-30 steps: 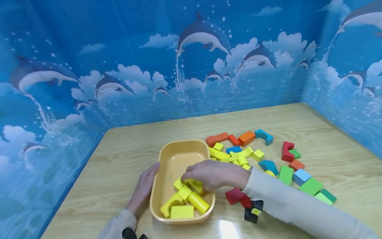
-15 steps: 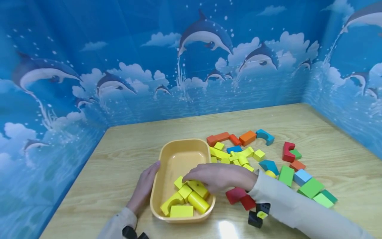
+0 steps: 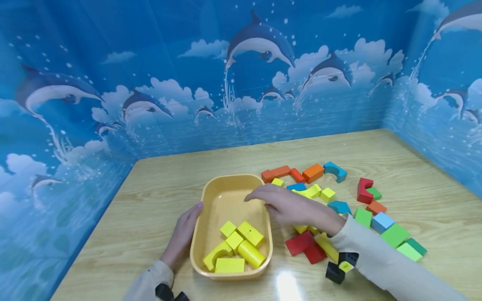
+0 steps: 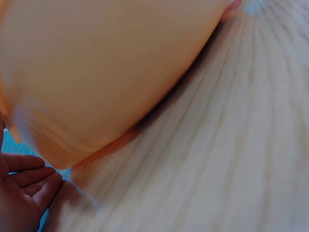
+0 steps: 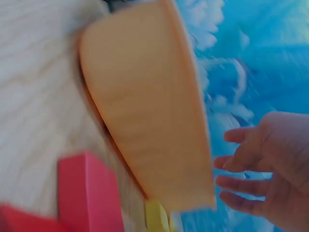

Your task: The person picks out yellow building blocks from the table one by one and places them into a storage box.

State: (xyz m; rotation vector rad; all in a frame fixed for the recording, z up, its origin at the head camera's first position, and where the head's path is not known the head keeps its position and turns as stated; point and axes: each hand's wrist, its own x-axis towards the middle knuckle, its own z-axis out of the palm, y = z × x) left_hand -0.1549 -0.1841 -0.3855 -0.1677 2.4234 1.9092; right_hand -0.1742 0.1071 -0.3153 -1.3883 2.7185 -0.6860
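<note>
A cream-yellow plastic tray [image 3: 232,196] stands on the wooden table. In its near half lie several yellow toy blocks, among them a cylinder [image 3: 251,254], an arch [image 3: 216,257] and a cube [image 3: 234,240]. My left hand [image 3: 182,228] holds the tray's left side, thumb at the rim; in the left wrist view its fingers [image 4: 30,180] lie by the outer wall. Over the right rim hovers my right hand [image 3: 291,205], palm down and empty. The right wrist view shows its fingers [image 5: 244,186] spread apart. That hand and forearm partly hide loose yellow blocks beyond.
Right of the tray, red blocks [image 3: 299,243] lie near the right sleeve. Farther back are an orange block [image 3: 313,173], a blue arch [image 3: 335,172] and a yellow cube [image 3: 327,195]. Green blocks [image 3: 394,235] lie at the right. A dolphin-print curtain [image 3: 241,125] borders the table.
My right hand has let go of the yellow block with small holes, leaving it in the tray, then risen and moved back and right to the rim. The left hand stays put.
</note>
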